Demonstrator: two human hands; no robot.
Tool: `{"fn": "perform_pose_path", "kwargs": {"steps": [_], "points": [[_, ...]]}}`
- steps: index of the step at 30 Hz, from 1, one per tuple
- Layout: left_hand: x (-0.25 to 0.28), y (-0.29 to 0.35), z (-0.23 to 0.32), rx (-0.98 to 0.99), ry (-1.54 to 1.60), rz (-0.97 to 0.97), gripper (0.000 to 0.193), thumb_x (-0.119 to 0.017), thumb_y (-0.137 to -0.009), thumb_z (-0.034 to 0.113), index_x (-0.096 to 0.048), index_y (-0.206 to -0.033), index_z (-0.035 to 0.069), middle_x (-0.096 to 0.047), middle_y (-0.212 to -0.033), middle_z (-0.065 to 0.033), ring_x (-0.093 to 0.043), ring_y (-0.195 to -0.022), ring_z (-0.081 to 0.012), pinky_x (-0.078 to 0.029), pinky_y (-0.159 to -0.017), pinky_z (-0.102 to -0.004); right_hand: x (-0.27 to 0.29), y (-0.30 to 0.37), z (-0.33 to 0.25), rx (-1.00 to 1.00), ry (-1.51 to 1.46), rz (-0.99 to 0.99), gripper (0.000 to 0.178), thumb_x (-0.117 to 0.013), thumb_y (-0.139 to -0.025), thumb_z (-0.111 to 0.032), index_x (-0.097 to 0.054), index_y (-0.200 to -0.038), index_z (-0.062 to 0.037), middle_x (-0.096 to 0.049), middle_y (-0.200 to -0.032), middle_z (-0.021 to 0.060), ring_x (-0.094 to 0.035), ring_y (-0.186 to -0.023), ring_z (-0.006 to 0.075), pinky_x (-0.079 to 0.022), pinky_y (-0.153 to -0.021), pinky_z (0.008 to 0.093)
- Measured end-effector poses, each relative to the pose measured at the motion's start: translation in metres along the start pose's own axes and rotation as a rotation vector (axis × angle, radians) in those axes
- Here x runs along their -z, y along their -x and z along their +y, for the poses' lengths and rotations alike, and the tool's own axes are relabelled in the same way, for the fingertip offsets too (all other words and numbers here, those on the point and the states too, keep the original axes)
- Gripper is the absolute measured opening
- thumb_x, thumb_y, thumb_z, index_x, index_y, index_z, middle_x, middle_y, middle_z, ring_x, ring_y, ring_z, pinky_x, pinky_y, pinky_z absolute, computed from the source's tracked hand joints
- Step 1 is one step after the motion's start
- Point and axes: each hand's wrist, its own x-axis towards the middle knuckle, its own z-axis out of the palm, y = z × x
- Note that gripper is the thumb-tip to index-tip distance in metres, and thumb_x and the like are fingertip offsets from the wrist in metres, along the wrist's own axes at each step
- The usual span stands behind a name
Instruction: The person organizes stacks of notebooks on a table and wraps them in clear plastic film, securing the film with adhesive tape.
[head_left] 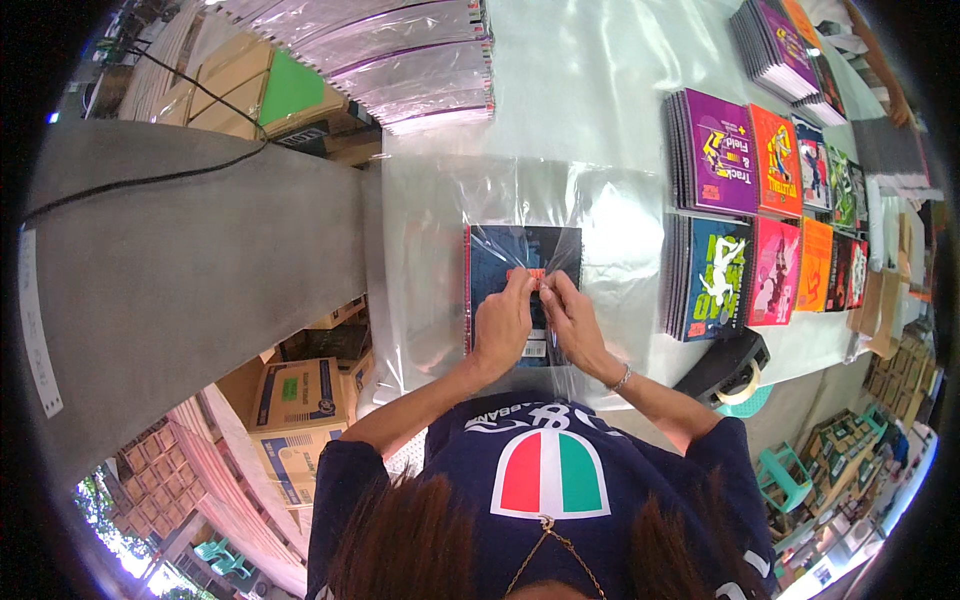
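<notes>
Here, left hand (504, 320), right hand (574, 318), pinching film (520, 198) over notebook (494, 262).

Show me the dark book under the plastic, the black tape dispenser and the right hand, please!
Dark book (492, 258): head view, upper left of its cover.
Black tape dispenser (724, 364): head view, on its body.
Right hand (575, 318): head view, back of it.

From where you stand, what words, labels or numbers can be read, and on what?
I won't quote wording, only place it.
Purple notebook: white title, upside down.
Dark blue notebook: large green lettering.
Navy shirt: white lettering.
White label on the plastic-covered notebook: too small.
Brown carton: print too blurred to read.
</notes>
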Motion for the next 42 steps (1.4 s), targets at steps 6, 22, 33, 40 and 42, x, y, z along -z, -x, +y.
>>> {"fn": "perform_pose_path", "kwargs": {"steps": [6,22,33,40,42], "points": [[-0.008,0.003,0.0,0.049,0.034,-0.013,0.015,-0.04,-0.099,0.022,-0.047,-0.097,0.008,-0.057,-0.062,-0.0233,-0.059,-0.061,-0.0445,-0.04,-0.048,-0.0542,-0.013,0.004,-0.001,0.037,0.055,0.118,0.021,-0.046,-0.099,-0.021,-0.047,-0.092,-0.0018,-0.048,-0.066,0.0197,-0.049,-0.055,0.0316,-0.038,-0.053,0.0385],[0.077,-0.019,-0.022,-0.486,-0.37,-0.46,0.048,-0.063,-0.075,0.011,-0.053,-0.122,0.008,-0.047,-0.125,-0.0132,-0.044,-0.12,-0.0342,-0.033,-0.104,-0.0455,-0.024,0.003,0.008,0.267,0.252,0.251,0.018,-0.045,-0.098,-0.021,-0.047,-0.093,-0.0043,-0.055,-0.07,0.0219,-0.058,-0.067,0.0419,-0.042,-0.057,0.0461],[0.076,-0.02,-0.054,-0.749,-0.472,-0.367,0.089,-0.074,-0.075,0.042,-0.031,-0.145,0.009,-0.024,-0.153,-0.0129,-0.022,-0.142,-0.0315,-0.022,-0.115,-0.0473,-0.003,0.004,0.007,-0.017,-0.345,-0.017,0.016,-0.049,-0.099,-0.024,-0.051,-0.091,-0.009,-0.042,-0.064,-0.0053,-0.038,-0.053,0.0029,-0.031,-0.047,0.0211],[0.04,-0.021,-0.057,-0.779,-0.506,-0.189,0.103,-0.066,-0.071,0.065,-0.03,-0.145,0.003,-0.023,-0.154,-0.0142,-0.022,-0.141,-0.0316,-0.018,-0.114,-0.0507,-0.004,0.006,-0.003,-0.004,-0.355,0.038,0.017,-0.05,-0.098,-0.025,-0.048,-0.087,-0.0118,-0.041,-0.07,-0.0057,-0.035,-0.06,0.0028,-0.029,-0.052,0.0202],[0.037,-0.019,-0.052,-0.719,-0.532,-0.187,0.107,-0.066,-0.068,0.067,-0.029,-0.146,0.004,-0.022,-0.154,-0.0133,-0.023,-0.141,-0.0319,-0.017,-0.114,-0.0511,-0.009,0.009,-0.011,-0.037,-0.304,0.08,0.017,-0.05,-0.097,-0.024,-0.048,-0.086,-0.011,-0.039,-0.07,-0.0052,-0.035,-0.061,0.0042,-0.029,-0.053,0.0205]]}}
